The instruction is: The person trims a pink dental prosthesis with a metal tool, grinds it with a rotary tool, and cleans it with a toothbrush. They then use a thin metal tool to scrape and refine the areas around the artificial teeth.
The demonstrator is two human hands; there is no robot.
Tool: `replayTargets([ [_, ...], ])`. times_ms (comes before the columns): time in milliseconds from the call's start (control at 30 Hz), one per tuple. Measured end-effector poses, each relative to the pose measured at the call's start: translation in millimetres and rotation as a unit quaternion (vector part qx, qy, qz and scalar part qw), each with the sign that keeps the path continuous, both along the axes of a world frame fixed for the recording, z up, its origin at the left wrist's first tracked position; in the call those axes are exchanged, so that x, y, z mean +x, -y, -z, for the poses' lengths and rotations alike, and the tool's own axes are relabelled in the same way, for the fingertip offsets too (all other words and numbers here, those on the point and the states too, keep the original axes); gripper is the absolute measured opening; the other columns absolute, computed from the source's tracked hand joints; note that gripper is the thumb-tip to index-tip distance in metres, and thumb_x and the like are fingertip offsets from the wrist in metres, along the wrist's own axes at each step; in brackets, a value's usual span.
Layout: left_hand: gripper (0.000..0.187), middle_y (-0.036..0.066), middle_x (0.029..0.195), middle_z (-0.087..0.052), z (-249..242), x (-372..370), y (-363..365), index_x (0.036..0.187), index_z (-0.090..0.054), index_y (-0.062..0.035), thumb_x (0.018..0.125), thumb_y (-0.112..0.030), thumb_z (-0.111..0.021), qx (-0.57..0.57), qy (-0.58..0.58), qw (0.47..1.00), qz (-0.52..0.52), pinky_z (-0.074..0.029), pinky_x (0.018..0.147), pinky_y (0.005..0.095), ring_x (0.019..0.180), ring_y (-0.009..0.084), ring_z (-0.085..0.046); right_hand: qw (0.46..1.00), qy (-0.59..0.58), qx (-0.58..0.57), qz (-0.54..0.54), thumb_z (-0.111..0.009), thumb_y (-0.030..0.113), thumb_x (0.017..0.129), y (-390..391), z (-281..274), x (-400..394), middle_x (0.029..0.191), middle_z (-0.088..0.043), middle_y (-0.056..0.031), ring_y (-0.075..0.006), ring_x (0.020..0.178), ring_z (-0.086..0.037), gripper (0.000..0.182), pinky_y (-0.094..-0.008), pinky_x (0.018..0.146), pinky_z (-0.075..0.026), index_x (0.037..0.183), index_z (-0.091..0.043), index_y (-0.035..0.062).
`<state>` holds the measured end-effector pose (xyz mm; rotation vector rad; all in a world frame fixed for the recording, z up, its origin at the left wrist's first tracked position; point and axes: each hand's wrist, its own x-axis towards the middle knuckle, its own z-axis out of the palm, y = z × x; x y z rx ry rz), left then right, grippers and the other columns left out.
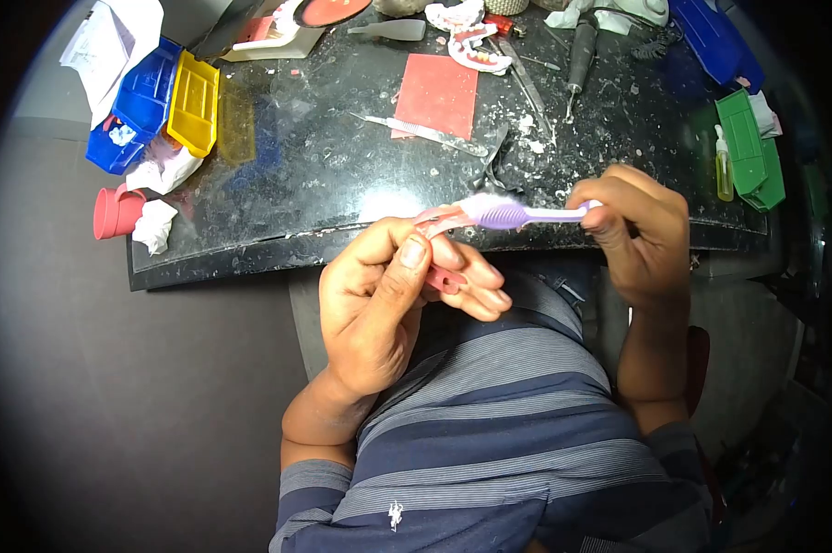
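Note:
My left hand (379, 300) is closed on a pink denture base (446, 280), pinched between thumb and fingers; the fingers partly hide it, so its full shape does not show. In my right hand (644, 230) is the handle end of a purple and white toothbrush (503, 217). Pointing left, the brush head meets the upper part of the pink piece, its pale bristles blurred and facing up. Both hands are held in front of the dark bench's front edge.
On the dark bench (296, 184) lie a red wax sheet (445, 85), tweezers (425, 135), dental models (476, 51) and a dark-handled tool (582, 57). Blue and yellow bins (193, 101) and a red mug (117, 212) stand left, a green bin (752, 152) right.

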<state>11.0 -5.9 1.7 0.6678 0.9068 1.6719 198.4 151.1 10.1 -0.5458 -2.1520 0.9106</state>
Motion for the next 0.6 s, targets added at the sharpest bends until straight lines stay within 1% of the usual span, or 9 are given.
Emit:
replayTargets([
  [67, 0.028, 0.027, 0.093, -0.064, 6, -4, 0, 0.102, -0.052, 0.0078, 0.106, -0.016, -0.038, 0.058, 0.011, 0.997, 0.051, -0.06, 0.073, 0.0406, 0.081, 0.0324, -0.07, 0.995, 0.049, 0.086, -0.035, -0.07, 0.025, 0.087, -6, 0, 1, 0.065, -0.06, -0.0074, -0.0192, 0.055, -0.054, 0.023, -0.0295, 0.051, -0.041, 0.081, -0.068, 0.0028],
  [133, 0.027, 0.024, 0.092, -0.065, 2, 3, -1, 0.101, -0.052, 0.0071, 0.106, -0.015, -0.038, 0.017, -0.024, 0.998, 0.054, -0.06, 0.071, 0.037, 0.079, 0.0288, -0.07, 0.991, 0.063, 0.113, -0.035, -0.071, 0.025, 0.086, 1, -6, -9, 0.065, -0.06, -0.0072, -0.0209, 0.055, -0.054, 0.023, -0.0311, 0.05, -0.041, 0.079, -0.069, 0.0038],
  [167, 0.027, 0.023, 0.092, -0.065, 3, 5, -1, 0.103, -0.052, 0.0072, 0.106, -0.016, -0.039, 0.026, -0.035, 0.998, 0.049, -0.059, 0.071, 0.0363, 0.079, 0.0275, -0.069, 0.987, 0.077, 0.14, -0.035, -0.072, 0.026, 0.085, 4, -8, -13, 0.064, -0.06, -0.0071, -0.0225, 0.054, -0.054, 0.022, -0.0328, 0.05, -0.041, 0.078, -0.07, 0.0048],
  [267, 0.027, 0.022, 0.093, -0.065, 9, 1, -2, 0.105, -0.052, 0.0076, 0.105, -0.017, -0.041, 0.05, -0.06, 0.996, 0.047, -0.058, 0.072, 0.0352, 0.079, 0.0256, -0.068, 0.99, 0.08, 0.113, -0.027, -0.073, 0.027, 0.083, -5, -9, -7, 0.062, -0.058, -0.0069, -0.023, 0.053, -0.053, 0.022, -0.0338, 0.049, -0.041, 0.076, -0.07, 0.0061],
  [333, 0.027, 0.021, 0.094, -0.065, 10, -1, -2, 0.107, -0.053, 0.0078, 0.105, -0.017, -0.041, 0.068, -0.073, 0.994, 0.045, -0.058, 0.073, 0.0349, 0.08, 0.0249, -0.068, 0.988, 0.108, 0.109, -0.012, -0.073, 0.028, 0.083, -10, -13, -3, 0.06, -0.057, -0.0071, -0.0235, 0.051, -0.053, 0.023, -0.0346, 0.049, -0.041, 0.075, -0.071, 0.0069],
  [400, 0.027, 0.022, 0.094, -0.064, 9, 2, -3, 0.105, -0.053, 0.0074, 0.105, -0.017, -0.041, 0.027, -0.069, 0.995, 0.063, -0.057, 0.075, 0.0349, 0.081, 0.0245, -0.068, 0.985, 0.12, 0.116, -0.044, -0.073, 0.028, 0.083, -5, -14, -5, 0.059, -0.057, -0.0078, -0.0236, 0.051, -0.054, 0.023, -0.0348, 0.049, -0.041, 0.075, -0.071, 0.0063],
  [433, 0.026, 0.022, 0.093, -0.064, 11, 6, -4, 0.101, -0.053, 0.007, 0.105, -0.016, -0.041, 0.046, -0.046, 0.996, 0.059, -0.057, 0.075, 0.035, 0.08, 0.0242, -0.067, 0.985, 0.122, 0.115, -0.04, -0.073, 0.028, 0.083, -4, -15, -4, 0.059, -0.057, -0.0078, -0.0236, 0.051, -0.054, 0.023, -0.0348, 0.049, -0.041, 0.075, -0.071, 0.0063],
  [533, 0.026, 0.023, 0.093, -0.064, 7, 2, -4, 0.098, -0.052, 0.0064, 0.105, -0.015, -0.04, 0.062, -0.053, 0.994, 0.07, -0.057, 0.075, 0.0352, 0.08, 0.0245, -0.067, 0.99, 0.102, 0.081, -0.052, -0.073, 0.027, 0.083, -5, -16, -6, 0.062, -0.061, -0.0089, -0.023, 0.052, -0.058, 0.023, -0.0332, 0.048, -0.042, 0.075, -0.072, 0.0056],
  [600, 0.026, 0.024, 0.092, -0.064, 9, -1, -3, 0.098, -0.052, 0.006, 0.105, -0.016, -0.04, 0.061, -0.057, 0.995, 0.06, -0.057, 0.074, 0.0351, 0.08, 0.0251, -0.067, 0.99, 0.107, 0.071, -0.056, -0.074, 0.026, 0.083, -14, -22, 3, 0.063, -0.062, -0.0095, -0.0222, 0.051, -0.059, 0.022, -0.0329, 0.046, -0.042, 0.075, -0.072, 0.0056],
])
